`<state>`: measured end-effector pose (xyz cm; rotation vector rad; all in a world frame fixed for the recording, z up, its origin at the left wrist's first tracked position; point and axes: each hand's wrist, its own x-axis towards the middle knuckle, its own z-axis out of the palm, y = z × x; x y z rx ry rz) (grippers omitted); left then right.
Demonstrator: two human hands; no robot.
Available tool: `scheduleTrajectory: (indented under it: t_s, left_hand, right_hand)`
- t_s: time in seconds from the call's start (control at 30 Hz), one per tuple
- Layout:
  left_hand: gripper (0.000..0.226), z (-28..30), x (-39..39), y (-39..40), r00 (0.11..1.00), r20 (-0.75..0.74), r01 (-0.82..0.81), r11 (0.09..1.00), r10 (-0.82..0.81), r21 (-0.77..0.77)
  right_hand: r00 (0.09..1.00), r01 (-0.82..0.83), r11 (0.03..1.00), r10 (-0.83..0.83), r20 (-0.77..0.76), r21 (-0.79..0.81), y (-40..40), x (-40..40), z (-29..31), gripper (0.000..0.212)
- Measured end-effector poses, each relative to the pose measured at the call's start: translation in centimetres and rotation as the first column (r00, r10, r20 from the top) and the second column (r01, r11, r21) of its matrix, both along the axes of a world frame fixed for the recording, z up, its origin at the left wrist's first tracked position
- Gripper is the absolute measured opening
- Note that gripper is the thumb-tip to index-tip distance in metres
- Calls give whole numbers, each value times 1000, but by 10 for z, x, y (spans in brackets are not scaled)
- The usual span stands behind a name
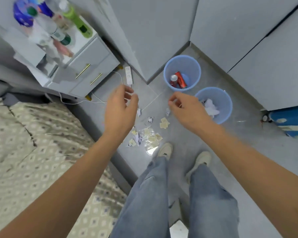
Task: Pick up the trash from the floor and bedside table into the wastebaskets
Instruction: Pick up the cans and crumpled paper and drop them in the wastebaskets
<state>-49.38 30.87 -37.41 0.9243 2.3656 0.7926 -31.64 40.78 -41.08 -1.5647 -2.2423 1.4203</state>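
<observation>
Two light-blue wastebaskets stand on the grey floor. The far wastebasket (167,73) holds red cans (179,79); the near wastebasket (227,107) holds crumpled white paper (211,107). Scraps of paper and a clear wrapper (150,136) lie scattered on the floor in front of my feet. The bedside table (86,66) at upper left carries blurred bottles (65,40) and wrappers. My left hand (120,110) hovers over the floor with fingers spread and nothing in it. My right hand (187,109) hangs beside the near basket, fingers loosely curled, holding nothing I can see.
A bed with a patterned cover (33,143) fills the left side. A white power strip (129,75) and its cable lie by the table. Grey cabinet doors (230,31) stand behind the baskets. A blue patterned item (291,122) lies at the right. My shoes (165,150) stand near the scraps.
</observation>
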Motion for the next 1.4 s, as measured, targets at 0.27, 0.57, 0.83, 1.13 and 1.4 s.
scheduleTrajectory:
  t_s: [0.27,0.57,0.83,1.13,1.4]
  left_hand:
    - [20,-92,-1,-118,936,-47,-350,936,349,-35]
    - [30,-334,53,-221,890,9,-434,853,455,-289]
    - [58,-531,86,-204,928,58,-313,857,367,-410]
    - [103,-680,73,-159,990,34,-98,844,136,-527]
    - [61,-727,78,-167,970,-218,-4,891,-106,-453]
  right_hand:
    - [932,-359,932,361,45,-48,-43,-17,-110,12]
    - [720,-648,760,631,289,-46,-64,-2,-317,43]
    - [542,-756,648,699,467,-93,-60,-10,-509,71]
    - [515,-802,597,669,536,26,-35,-41,-640,101]
    - [536,-836,507,670,513,211,-39,-40,-684,48]
